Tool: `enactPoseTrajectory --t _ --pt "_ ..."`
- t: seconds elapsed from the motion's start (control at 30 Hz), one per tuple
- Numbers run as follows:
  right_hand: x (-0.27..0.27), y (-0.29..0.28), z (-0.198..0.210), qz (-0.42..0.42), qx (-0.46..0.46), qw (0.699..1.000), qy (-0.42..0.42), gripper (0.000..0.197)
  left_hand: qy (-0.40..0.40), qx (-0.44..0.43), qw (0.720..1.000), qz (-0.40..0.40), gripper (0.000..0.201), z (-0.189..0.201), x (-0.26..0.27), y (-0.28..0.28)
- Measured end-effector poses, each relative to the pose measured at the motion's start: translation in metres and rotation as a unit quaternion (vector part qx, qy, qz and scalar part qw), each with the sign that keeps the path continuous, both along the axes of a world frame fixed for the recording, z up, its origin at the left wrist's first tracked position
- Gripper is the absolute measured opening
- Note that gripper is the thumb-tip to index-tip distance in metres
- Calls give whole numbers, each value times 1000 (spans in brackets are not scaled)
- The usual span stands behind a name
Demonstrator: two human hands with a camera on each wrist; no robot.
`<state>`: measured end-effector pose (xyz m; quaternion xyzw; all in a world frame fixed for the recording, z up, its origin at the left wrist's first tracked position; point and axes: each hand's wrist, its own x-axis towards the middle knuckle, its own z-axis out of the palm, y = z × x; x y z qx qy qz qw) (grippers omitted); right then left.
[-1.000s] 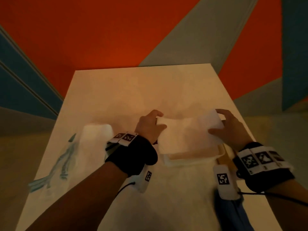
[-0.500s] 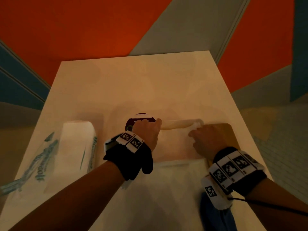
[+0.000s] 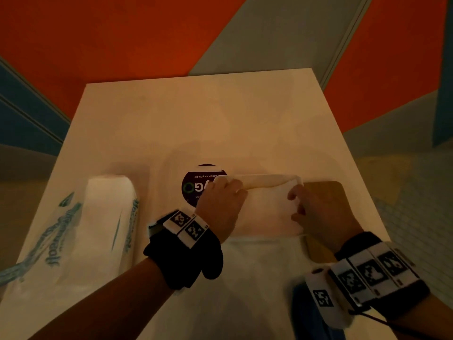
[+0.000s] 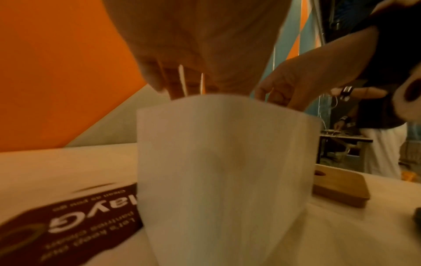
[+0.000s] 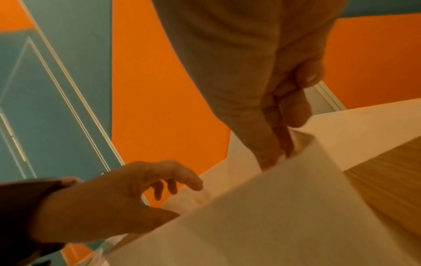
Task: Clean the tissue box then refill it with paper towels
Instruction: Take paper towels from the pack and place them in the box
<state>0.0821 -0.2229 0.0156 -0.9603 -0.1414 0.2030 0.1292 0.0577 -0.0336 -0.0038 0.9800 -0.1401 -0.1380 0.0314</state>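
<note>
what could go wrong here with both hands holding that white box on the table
1. The white tissue box stands tipped on one side, steadied only by the left hand and right hand at its upper edge; easing either grip could let it topple.
2. The wooden lid lies right beside the box, so a sideways slide could knock it.
3. The paper towel pack sits off to the left, so reaching for it leaves one hand holding the box.

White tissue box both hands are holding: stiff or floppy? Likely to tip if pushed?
The white rectangular tissue box probably handles stiff: its walls stay flat while the left hand and right hand grip its ends. Likely light. Standing tall in the left wrist view, it may tip if pushed high.
</note>
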Motion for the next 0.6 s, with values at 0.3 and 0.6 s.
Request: enactPoseTrajectory --t 0.3,0.6 --pt "11 -6 -3 -70 95 993 -4 11 191 -164 968 15 38 -16 0 -5" --pt "26 -2 9 -42 16 998 39 10 189 -171 964 75 59 -9 3 -16"
